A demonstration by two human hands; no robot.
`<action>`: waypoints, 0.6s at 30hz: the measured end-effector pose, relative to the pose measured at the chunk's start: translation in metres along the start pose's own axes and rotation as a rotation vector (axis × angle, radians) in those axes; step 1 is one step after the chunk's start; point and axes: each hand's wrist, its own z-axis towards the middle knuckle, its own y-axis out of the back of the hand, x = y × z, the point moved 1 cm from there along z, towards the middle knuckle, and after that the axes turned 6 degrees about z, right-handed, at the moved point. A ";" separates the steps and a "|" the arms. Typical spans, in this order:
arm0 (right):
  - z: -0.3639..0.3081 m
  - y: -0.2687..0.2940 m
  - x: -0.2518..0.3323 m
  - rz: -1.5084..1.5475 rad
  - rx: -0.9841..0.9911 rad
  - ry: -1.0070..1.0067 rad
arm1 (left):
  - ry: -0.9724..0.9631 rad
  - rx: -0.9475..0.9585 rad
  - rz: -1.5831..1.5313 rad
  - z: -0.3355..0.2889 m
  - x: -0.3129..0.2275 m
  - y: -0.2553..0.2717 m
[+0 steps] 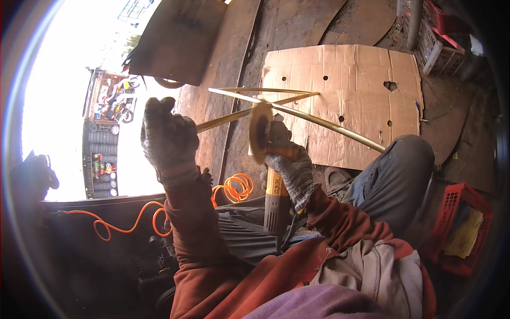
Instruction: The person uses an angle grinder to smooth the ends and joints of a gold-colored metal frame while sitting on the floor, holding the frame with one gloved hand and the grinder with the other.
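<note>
My left hand (169, 141), in a grey knit glove, is closed around one end of a brass-coloured metal tube frame (334, 127). Its bars cross near the middle of the view, and one long bar slants down to the right as far as my knee. In my gloved right hand (293, 169) is a yellow and grey angle grinder (276, 196), gripped near its head with the body pointing down. The grinder's round disc (259, 133) stands edge-on beside the crossing of the bars. Whether disc and metal touch I cannot tell.
Flattened cardboard (356, 69) with several holes lies under the frame on brown metal sheets (281, 26). An orange coiled hose (239, 186) runs by my left arm. At right are a red crate (461, 191) and a grey crate (438, 50). A dark panel (178, 40) stands far left.
</note>
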 end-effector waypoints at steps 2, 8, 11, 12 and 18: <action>0.000 0.001 0.002 0.067 -0.021 -0.014 | -0.009 -0.058 0.017 -0.007 -0.002 -0.014; -0.019 -0.012 0.028 0.060 -0.006 -0.042 | -0.050 0.189 0.001 0.001 -0.003 0.000; -0.020 -0.014 0.029 0.087 0.008 -0.089 | -0.110 0.236 0.083 0.005 -0.001 -0.003; -0.019 -0.013 0.027 0.084 -0.024 -0.069 | -0.133 0.217 0.120 0.005 -0.001 -0.006; -0.017 -0.025 0.022 0.134 0.080 -0.010 | -0.113 0.423 0.117 0.007 -0.021 -0.014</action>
